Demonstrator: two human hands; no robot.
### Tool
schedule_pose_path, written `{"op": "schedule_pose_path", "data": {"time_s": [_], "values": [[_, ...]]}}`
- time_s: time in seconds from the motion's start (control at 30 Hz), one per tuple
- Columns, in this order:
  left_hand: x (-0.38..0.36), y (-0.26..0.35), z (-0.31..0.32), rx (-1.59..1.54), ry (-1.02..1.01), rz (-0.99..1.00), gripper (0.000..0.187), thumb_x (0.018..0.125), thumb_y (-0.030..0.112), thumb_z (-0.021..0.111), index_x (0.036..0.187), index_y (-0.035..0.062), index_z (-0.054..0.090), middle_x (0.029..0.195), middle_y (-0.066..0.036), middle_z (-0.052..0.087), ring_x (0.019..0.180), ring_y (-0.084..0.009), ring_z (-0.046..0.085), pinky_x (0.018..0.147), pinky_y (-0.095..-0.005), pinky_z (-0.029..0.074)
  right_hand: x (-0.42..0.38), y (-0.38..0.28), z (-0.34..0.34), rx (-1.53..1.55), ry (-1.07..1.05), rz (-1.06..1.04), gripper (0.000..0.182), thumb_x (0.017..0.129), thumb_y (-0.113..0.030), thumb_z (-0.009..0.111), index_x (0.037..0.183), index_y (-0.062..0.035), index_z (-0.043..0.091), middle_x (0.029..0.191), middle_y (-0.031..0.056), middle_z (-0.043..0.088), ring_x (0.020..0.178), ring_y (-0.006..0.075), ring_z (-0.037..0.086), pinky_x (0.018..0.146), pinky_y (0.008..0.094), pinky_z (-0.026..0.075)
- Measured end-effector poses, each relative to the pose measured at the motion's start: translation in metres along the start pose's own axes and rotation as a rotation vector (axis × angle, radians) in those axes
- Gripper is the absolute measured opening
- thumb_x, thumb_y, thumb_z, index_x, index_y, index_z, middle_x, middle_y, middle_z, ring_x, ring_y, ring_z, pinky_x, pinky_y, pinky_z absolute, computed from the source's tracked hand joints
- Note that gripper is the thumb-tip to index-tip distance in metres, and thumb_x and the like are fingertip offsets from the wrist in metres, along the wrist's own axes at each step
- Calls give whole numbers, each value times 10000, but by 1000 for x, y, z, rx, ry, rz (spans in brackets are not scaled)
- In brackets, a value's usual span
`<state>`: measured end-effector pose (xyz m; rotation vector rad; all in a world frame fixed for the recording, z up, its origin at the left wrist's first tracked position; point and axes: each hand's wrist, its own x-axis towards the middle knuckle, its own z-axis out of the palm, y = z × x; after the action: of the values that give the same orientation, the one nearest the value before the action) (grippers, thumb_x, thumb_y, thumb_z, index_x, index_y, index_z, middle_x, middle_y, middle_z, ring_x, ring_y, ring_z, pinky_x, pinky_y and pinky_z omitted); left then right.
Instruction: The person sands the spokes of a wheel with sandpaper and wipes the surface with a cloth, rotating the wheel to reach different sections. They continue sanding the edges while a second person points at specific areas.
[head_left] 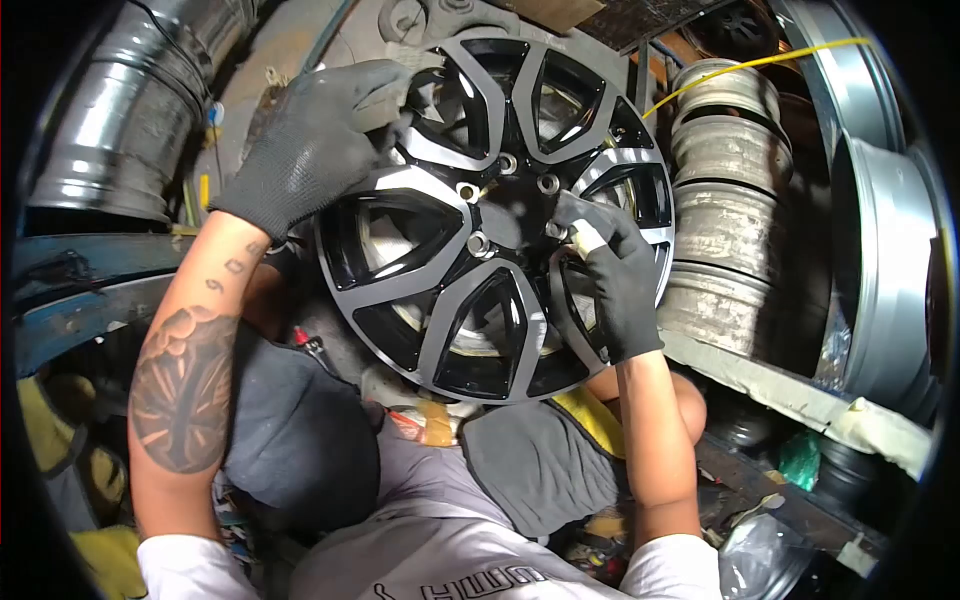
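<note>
An alloy wheel rim [437, 290] with grey-faced, black-sided spokes lies face up before me, tilted over my lap. My left hand [318, 135], in a dark grey knit glove, is at the rim's upper left edge. Its fingers close on a flat greyish pad [382, 105]. My right hand [622, 275], gloved alike, lies over the right spokes, its bent fingers beside the lug holes near the hub [515, 208]. A small whitish patch [587, 237] shows at those fingers; I cannot tell whether it is a held piece or part of the glove.
Stacked worn rims [728, 210] stand at the right, beside a silver rim [885, 270] on a shelf. A yellow hose [765, 62] crosses above them. Large shiny rims [120, 120] stand at the upper left. Dark grey cloth [540, 465] covers my knees.
</note>
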<state>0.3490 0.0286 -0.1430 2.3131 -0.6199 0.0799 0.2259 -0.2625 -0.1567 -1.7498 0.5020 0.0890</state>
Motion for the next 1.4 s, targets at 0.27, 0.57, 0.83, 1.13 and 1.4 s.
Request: {"op": "schedule_pose_path", "data": {"time_s": [0.27,0.57,0.83,1.13,1.4], "values": [[-2,40,-4,-866,122,-281,300,970,81,624,1244,-34,581,1098,-126,709,959,-207,716,821,-301,616,-5,-12,-7,265,-444,-79,297,986,-64,538,1270,7,590,1072,84,706,885,131,679,788,263,554],[6,65,23,-946,313,-363,279,977,144,640,1190,-35,621,1055,-139,726,913,-179,721,776,-284,596,-42,-26,-1,-572,-292,-369,216,884,-82,634,1087,-29,584,936,150,644,818,252,648,759,361,504],[24,62,25,-156,199,109,346,831,3,656,1174,41,685,920,-206,723,808,-344,711,714,-390,549,-23,1,10,-862,-308,-547,297,828,-191,790,1054,-61,648,883,136,620,781,333,639,694,418,508],[60,17,22,-78,143,74,499,688,-74,590,1164,15,709,1038,-256,709,979,-438,684,892,-474,540,-1,-1,34,-1056,-458,-428,420,846,-189,735,1266,-194,718,835,108,615,756,310,635,681,414,512],[85,15,21,-99,141,178,432,795,58,651,1223,4,667,1156,-227,691,1001,-378,697,917,-471,542,-12,-5,50,-1024,-525,-451,352,880,-198,717,1231,-173,739,770,94,612,708,283,635,648,400,504]]}}
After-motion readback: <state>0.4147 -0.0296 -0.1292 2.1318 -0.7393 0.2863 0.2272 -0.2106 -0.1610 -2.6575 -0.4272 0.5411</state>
